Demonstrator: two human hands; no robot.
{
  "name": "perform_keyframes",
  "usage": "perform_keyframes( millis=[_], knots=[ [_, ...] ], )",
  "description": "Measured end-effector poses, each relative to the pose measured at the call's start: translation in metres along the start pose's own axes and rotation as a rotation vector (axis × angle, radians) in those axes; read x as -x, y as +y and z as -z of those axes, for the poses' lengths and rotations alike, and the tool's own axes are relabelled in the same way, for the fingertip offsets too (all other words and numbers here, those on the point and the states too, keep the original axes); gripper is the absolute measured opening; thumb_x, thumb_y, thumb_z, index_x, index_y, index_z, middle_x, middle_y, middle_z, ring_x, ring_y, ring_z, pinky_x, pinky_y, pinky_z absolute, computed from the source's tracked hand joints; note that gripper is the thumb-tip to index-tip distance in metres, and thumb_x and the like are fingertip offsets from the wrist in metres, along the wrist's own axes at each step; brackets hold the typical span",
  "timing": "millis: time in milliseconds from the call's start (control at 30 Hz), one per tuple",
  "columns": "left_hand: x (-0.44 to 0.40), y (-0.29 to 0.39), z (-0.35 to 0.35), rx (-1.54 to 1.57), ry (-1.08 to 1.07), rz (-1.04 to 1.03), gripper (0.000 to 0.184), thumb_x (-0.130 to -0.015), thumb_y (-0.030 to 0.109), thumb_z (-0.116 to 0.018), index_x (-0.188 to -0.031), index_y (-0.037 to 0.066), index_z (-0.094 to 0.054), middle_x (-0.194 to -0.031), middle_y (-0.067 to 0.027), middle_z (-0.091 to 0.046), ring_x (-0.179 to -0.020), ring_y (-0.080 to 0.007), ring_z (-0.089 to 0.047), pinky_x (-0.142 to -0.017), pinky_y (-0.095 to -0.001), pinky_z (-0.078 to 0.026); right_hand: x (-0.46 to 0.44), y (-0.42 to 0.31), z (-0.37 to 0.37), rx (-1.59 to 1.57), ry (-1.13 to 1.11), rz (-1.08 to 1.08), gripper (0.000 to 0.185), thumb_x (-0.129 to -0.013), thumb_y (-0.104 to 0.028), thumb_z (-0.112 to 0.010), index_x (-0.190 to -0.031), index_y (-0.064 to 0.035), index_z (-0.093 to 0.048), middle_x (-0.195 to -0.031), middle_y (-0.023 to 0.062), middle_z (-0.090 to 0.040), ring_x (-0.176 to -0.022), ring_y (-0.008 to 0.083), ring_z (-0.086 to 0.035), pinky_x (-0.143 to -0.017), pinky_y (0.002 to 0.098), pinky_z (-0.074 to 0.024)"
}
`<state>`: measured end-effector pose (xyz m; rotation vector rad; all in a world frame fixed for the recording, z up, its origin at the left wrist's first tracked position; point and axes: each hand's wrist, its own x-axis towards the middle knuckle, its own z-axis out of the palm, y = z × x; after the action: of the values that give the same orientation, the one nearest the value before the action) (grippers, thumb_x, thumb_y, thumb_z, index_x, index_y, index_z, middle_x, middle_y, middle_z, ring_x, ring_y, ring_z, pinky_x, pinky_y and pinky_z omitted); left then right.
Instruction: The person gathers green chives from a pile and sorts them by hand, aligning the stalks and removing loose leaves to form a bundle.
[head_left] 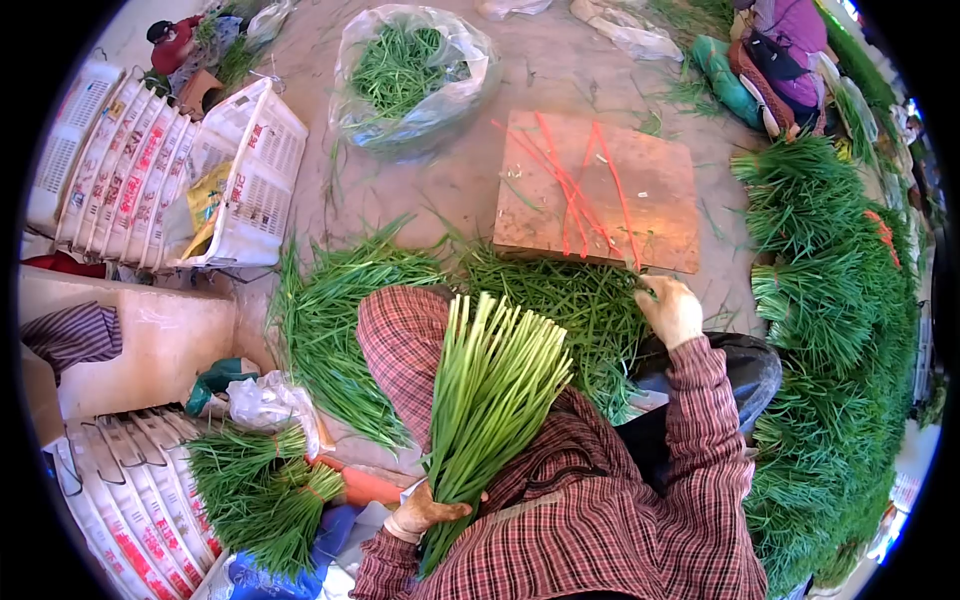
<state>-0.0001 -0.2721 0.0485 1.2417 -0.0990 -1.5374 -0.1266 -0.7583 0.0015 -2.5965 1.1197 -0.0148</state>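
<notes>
We have the left hand [428,512] closed around the leafy part of a bunch of greens [495,375], pale stems up across the lap; no tie visible on it. Right hand [672,308] is curled at the board [655,180] edge, near the red strips [572,190]; can't tell if it grips one. Done, we judge: bundles [815,260] massed at right, two tied bundles [262,492] lower left. Left: loose greens [350,285] on the floor. Writing: red characters on white crates [265,150], too small for us to read surely; no brand legible.
</notes>
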Motion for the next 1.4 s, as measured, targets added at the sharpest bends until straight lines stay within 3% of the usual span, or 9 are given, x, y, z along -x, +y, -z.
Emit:
perform_keyframes(
  millis=[67,267,467,667,833,1067,1200,1233,1400],
  knots=[
    [-0.002,-0.003,0.002,0.052,-0.023,-0.007,0.076,-0.079,0.005,-0.087,-0.145,-0.001,-0.049,-0.124,-0.0128,-0.069,-0.106,-0.0228,-0.069,-0.093,-0.0365,-0.056,0.019,0.003,0.006,0.171,-0.213,-0.140,0.074,-0.089,-0.047,-0.073,-0.144,-0.0010,-0.053,-0.137,0.0190,-0.064,-0.121,0.0338,-0.065,-0.102,0.0447,-0.0519],
    [-0.002,-0.009,0.002,0.045,0.002,-0.025,0.073,-0.080,0.015,-0.090,-0.141,0.002,-0.053,-0.115,-0.0115,-0.074,-0.107,-0.0207,-0.069,-0.099,-0.0348,-0.054,0.075,-0.038,-0.030,-0.647,-1.078,0.050,0.117,-0.088,-0.087,-0.046,-0.162,0.0007,-0.022,-0.160,0.0291,-0.037,-0.151,0.0395,-0.034,-0.124,0.0454,-0.0300],
    [0.009,0.016,-0.015,-0.100,0.093,0.102,0.060,-0.083,0.015,-0.087,-0.134,0.000,-0.060,-0.119,-0.0099,-0.072,-0.107,-0.0186,-0.068,-0.097,-0.0326,-0.054,0.081,-0.108,-0.043,-1.173,-1.042,0.013,0.133,-0.083,-0.085,-0.058,-0.162,0.0068,-0.003,-0.160,0.0315,-0.034,-0.153,0.0372,-0.029,-0.126,0.0446,-0.0236],
    [0.027,0.042,-0.021,-0.520,0.280,0.082,0.086,-0.081,0.030,-0.090,-0.147,-0.001,-0.046,-0.133,-0.0149,-0.064,-0.118,-0.0228,-0.063,-0.105,-0.0359,-0.049,0.076,-0.123,-0.080,-1.434,-0.955,-0.135,0.134,-0.082,-0.082,-0.064,-0.162,0.0066,-0.004,-0.169,0.0250,-0.018,-0.158,0.0364,-0.014,-0.127,0.0467,-0.0160],
    [0.039,0.069,0.006,-0.805,0.172,0.174,0.102,-0.079,0.045,-0.089,-0.154,0.000,-0.037,-0.139,-0.0153,-0.061,-0.131,-0.0262,-0.057,-0.113,-0.0379,-0.043,0.071,-0.135,-0.095,-1.631,-0.856,-0.411,0.151,-0.075,-0.070,-0.082,-0.159,0.0072,0.017,-0.167,0.0315,-0.015,-0.158,0.0370,-0.013,-0.128,0.0444,-0.0096],
    [0.024,0.130,-0.007,-0.976,0.468,-0.459,0.104,-0.077,0.043,-0.090,-0.155,-0.002,-0.036,-0.139,-0.0220,-0.062,-0.130,-0.0306,-0.061,-0.110,-0.0416,-0.049,0.062,-0.129,-0.113,-1.748,-0.847,-0.418,0.142,-0.078,-0.053,-0.088,-0.162,0.0026,0.012,-0.166,0.0292,-0.021,-0.157,0.0393,-0.015,-0.128,0.0494,-0.0100],
    [-0.058,0.125,-0.020,-1.213,0.424,-0.782,0.112,-0.076,0.047,-0.088,-0.158,-0.003,-0.029,-0.154,-0.0237,-0.047,-0.140,-0.0344,-0.051,-0.115,-0.0457,-0.045,0.060,-0.135,-0.097,-1.862,-0.835,-0.319,0.101,-0.084,-0.039,-0.085,-0.162,-0.0064,-0.030,-0.159,0.0150,-0.042,-0.150,0.0320,-0.035,-0.125,0.0495,-0.0219],
    [-0.070,0.129,-0.033,-1.262,0.437,-0.712,0.113,-0.075,0.045,-0.089,-0.158,-0.003,-0.028,-0.156,-0.0241,-0.044,-0.142,-0.0352,-0.048,-0.117,-0.0447,-0.043,0.061,-0.133,-0.100,-1.849,-0.795,-0.339,0.083,-0.086,-0.033,-0.083,-0.155,-0.0087,-0.044,-0.154,0.0102,-0.050,-0.143,0.0275,-0.045,-0.122,0.0456,-0.0293],
    [-0.105,0.128,-0.050,-1.316,0.478,-0.531,0.119,-0.076,0.046,-0.089,-0.160,-0.004,-0.021,-0.158,-0.0262,-0.039,-0.147,-0.0386,-0.042,-0.120,-0.0425,-0.037,0.065,-0.134,-0.080,-1.915,-0.713,-0.193,0.083,-0.087,-0.029,-0.082,-0.156,-0.0072,-0.042,-0.152,0.0097,-0.053,-0.141,0.0266,-0.048,-0.121,0.0428,-0.0310]
  ],
)
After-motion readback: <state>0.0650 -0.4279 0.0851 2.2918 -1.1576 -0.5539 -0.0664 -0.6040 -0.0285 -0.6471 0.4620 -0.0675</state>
